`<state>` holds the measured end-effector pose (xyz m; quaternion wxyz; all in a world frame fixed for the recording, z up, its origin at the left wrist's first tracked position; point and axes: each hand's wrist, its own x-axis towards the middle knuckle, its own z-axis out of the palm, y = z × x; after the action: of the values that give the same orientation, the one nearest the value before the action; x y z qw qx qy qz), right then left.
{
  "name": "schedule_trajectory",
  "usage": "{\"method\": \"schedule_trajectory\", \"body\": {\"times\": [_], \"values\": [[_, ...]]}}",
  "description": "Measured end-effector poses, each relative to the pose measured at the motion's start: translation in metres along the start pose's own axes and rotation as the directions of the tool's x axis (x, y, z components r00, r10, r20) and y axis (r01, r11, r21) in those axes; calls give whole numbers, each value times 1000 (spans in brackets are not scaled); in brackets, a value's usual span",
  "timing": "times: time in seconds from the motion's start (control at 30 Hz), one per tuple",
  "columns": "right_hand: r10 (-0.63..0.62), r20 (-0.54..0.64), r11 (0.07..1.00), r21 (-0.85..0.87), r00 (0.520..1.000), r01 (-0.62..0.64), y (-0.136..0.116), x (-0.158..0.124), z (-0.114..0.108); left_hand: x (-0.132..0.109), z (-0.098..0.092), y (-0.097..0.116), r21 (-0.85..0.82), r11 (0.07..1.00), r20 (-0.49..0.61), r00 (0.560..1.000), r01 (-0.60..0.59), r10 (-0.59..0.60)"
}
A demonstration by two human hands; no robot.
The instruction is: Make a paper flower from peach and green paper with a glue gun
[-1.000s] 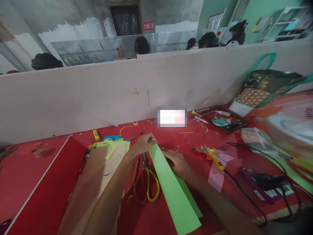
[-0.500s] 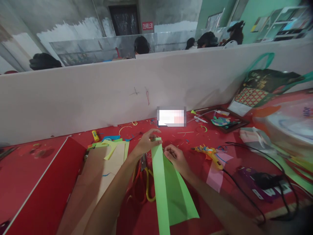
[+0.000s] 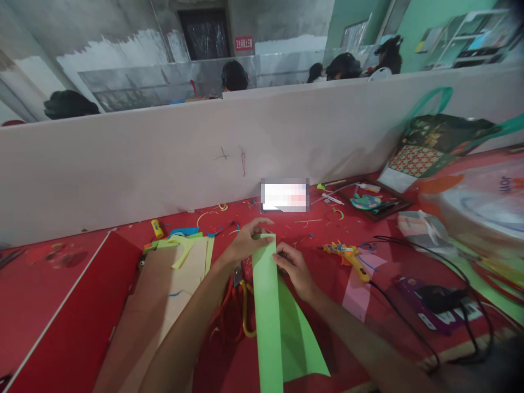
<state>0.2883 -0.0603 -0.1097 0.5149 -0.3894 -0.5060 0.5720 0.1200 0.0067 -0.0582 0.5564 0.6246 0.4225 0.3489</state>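
Observation:
A sheet of green paper (image 3: 267, 311), with one long strip folded over along its left side, is held up above the red table. My left hand (image 3: 250, 240) pinches its far end between thumb and fingers. At the right edge near that end, my right hand (image 3: 295, 267) grips the paper with bent fingers; part of its grip is hidden. Scissors (image 3: 244, 308) with red and yellow handles lie on the table just left of the sheet, partly behind my left forearm.
Brown cardboard (image 3: 158, 305) and paper scraps lie left, beside a red box (image 3: 82, 322). On the right are a yellow glue gun (image 3: 347, 259) with its cord, pink paper (image 3: 356, 297), a purple box (image 3: 426, 308) and bags (image 3: 478, 191). A white partition (image 3: 164, 164) stands behind.
The folded strip looks wider and its far end reaches slightly more to the right. My right hand has closed in on the paper's edge. The whole view has shifted a little.

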Motion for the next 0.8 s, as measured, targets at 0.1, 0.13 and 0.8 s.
{"method": "schedule_trajectory", "body": {"times": [0.1, 0.13, 0.8], "values": [[32, 12, 998, 61, 999, -33, -2, -1, -1, -2, -5, 5, -32, 999, -13, 1000, 18, -19], [35, 12, 997, 73, 999, -36, -2, -1, -1, -2, -6, 6, -33, 999, -15, 1000, 21, -22], [25, -97, 995, 98, 995, -15, 8, 4, -3, -4, -27, 4, -19, 993, -9, 993, -116, 116]]}}
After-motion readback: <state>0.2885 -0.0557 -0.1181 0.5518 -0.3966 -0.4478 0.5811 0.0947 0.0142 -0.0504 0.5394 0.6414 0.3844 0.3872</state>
